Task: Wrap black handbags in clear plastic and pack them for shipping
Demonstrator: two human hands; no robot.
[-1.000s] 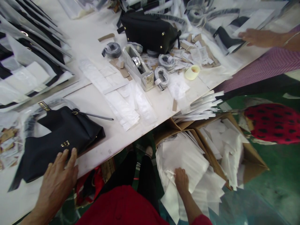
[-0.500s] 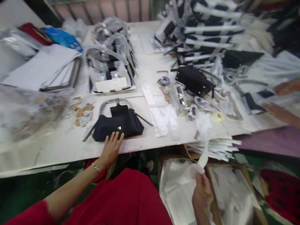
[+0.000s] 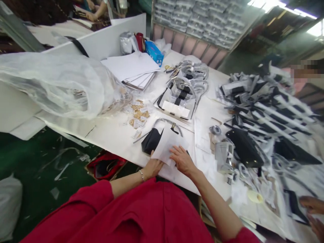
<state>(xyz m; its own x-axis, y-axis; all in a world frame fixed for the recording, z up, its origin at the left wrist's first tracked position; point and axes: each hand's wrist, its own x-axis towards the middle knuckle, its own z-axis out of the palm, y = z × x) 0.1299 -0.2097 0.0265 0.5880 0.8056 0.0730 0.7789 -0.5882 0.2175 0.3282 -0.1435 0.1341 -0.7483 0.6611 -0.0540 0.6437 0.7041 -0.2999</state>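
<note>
A black handbag (image 3: 151, 141) lies near the front edge of the white table (image 3: 113, 135), mostly covered by a white sheet of paper (image 3: 167, 143). My left hand (image 3: 153, 166) grips the near edge of the sheet and the bag below it. Flat on top of the sheet rests my right hand (image 3: 182, 159), fingers spread.
A big clear plastic bag (image 3: 58, 84) bulges at left. A paper stack (image 3: 133, 67), wrapped handles (image 3: 188, 76), a tape dispenser (image 3: 224, 152), another black bag (image 3: 244, 146) and wrapped straps (image 3: 278, 111) crowd the table. Another person's hands (image 3: 312, 209) are at far right. A red bag (image 3: 107, 165) sits under the table.
My right hand has come up from the carton of white sheets and laid one over the black handbag. The view swung left and up.
</note>
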